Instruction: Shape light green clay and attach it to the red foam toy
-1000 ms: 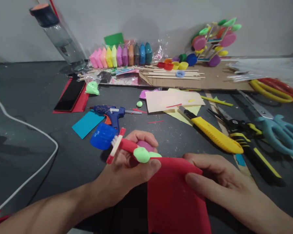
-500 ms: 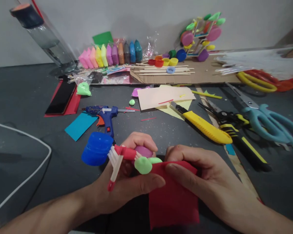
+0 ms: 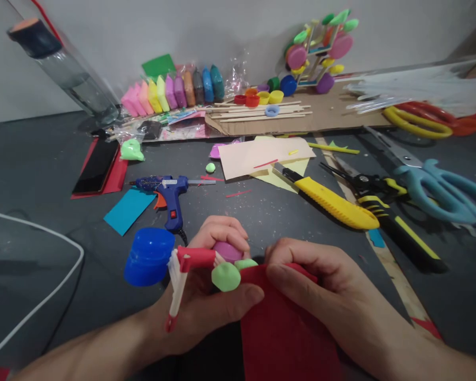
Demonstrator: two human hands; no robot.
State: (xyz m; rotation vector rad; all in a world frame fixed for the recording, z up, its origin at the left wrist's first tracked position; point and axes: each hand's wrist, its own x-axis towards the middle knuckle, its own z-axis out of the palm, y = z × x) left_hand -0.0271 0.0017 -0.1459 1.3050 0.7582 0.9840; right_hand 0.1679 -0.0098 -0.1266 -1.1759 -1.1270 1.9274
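Observation:
My left hand is closed around a small craft piece: a red stick with white sticks, a green clay ball and a purple cap. A blue bottle cap sits at its left end. My right hand pinches the top edge of a red foam sheet, right against the green ball. The sheet hangs down toward me between both wrists.
On the dark table lie a blue glue gun, a yellow utility knife, black-yellow pliers, teal scissors, a phone, a white cable, clay blocks, a bottle and a cap-and-stick model.
My right hand has slid left along the red sheet up to the green ball. The craft piece has turned, its white sticks now pointing down, and the blue cap has dropped lower left.

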